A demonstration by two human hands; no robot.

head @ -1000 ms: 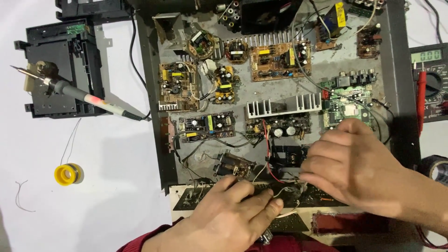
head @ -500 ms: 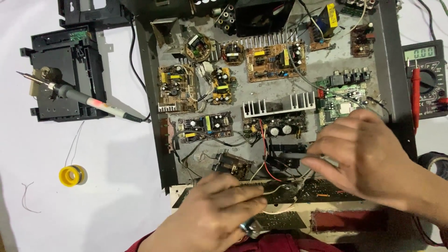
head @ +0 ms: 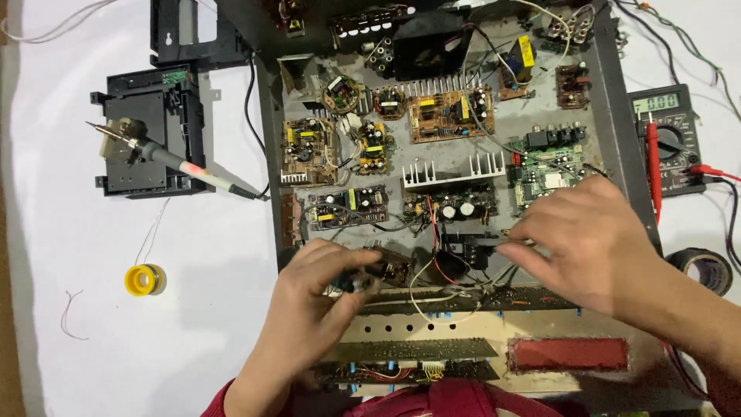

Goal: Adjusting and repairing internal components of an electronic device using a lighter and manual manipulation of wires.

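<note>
A soldering iron, solder spool and multimeter flank the open chassis. My left hand pinches a small dark part; my right hand, fingers narrowed, touches the wires just beside it.

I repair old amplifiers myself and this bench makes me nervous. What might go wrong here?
Both hands work among loose wires: the right hand pinches something thin beside the red wire, so a tug might break a joint. The left hand grips a small dark part over the long front board; a slip may bend components. The soldering iron rests on a black plastic unit; if hot, it may scorch it.
</note>
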